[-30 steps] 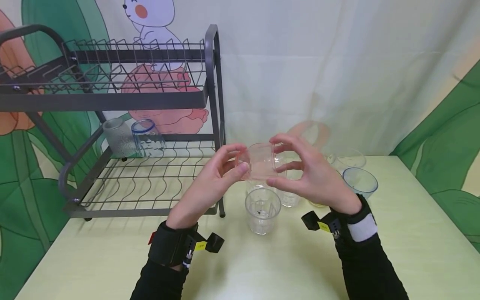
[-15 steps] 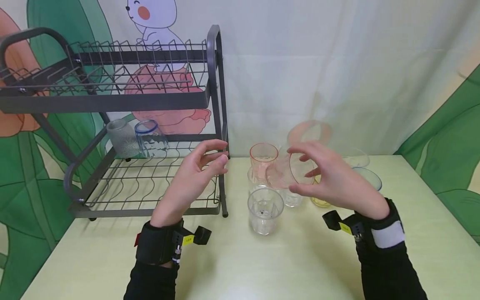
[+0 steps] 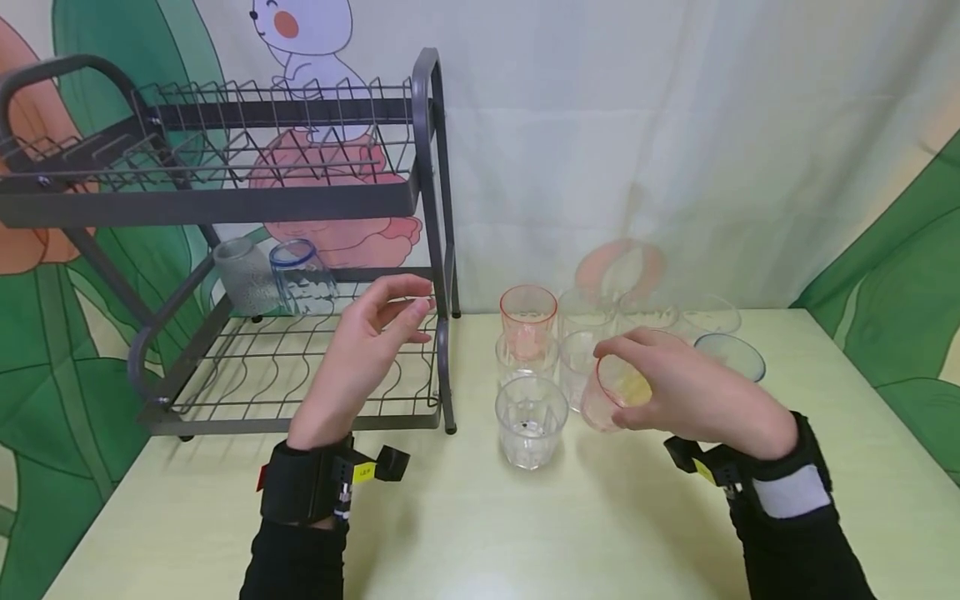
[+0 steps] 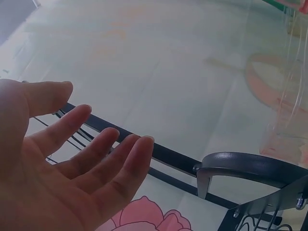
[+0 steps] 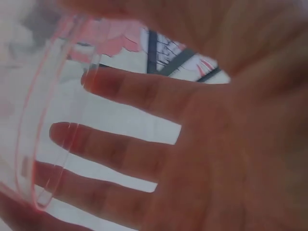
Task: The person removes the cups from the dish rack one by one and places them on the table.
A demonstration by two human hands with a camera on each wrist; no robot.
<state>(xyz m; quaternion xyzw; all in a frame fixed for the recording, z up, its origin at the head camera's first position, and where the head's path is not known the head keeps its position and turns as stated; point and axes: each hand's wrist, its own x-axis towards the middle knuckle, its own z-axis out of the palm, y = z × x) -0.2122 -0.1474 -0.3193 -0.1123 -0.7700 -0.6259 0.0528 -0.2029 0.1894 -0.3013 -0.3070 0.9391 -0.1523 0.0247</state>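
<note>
By its rim, my right hand (image 3: 686, 387) grips a pink-tinted glass (image 3: 596, 404), tilted low over the table at the right of the front clear glass (image 3: 531, 425). In the right wrist view the pink rim of that glass (image 5: 41, 125) lies between thumb and fingers. My left hand (image 3: 360, 358) holds nothing and hangs in front of the rack's lower tier, fingers loosely bent. The left wrist view shows the same left hand (image 4: 91, 163) with a bare palm. A red-rimmed glass (image 3: 528, 310) stands behind the clear ones.
A dark two-tier dish rack (image 3: 225, 425) stands at left. On its lower tier are a frosted glass (image 3: 243, 279) and a blue-rimmed glass (image 3: 303, 283). Several clear glasses (image 3: 588, 312) stand at the table's back; a wide blue-rimmed glass (image 3: 731, 354) is partly behind my right hand.
My left hand has let go of the pink glass and drawn back left toward the rack. My right hand has carried the glass right and down, tilting it more upright.
</note>
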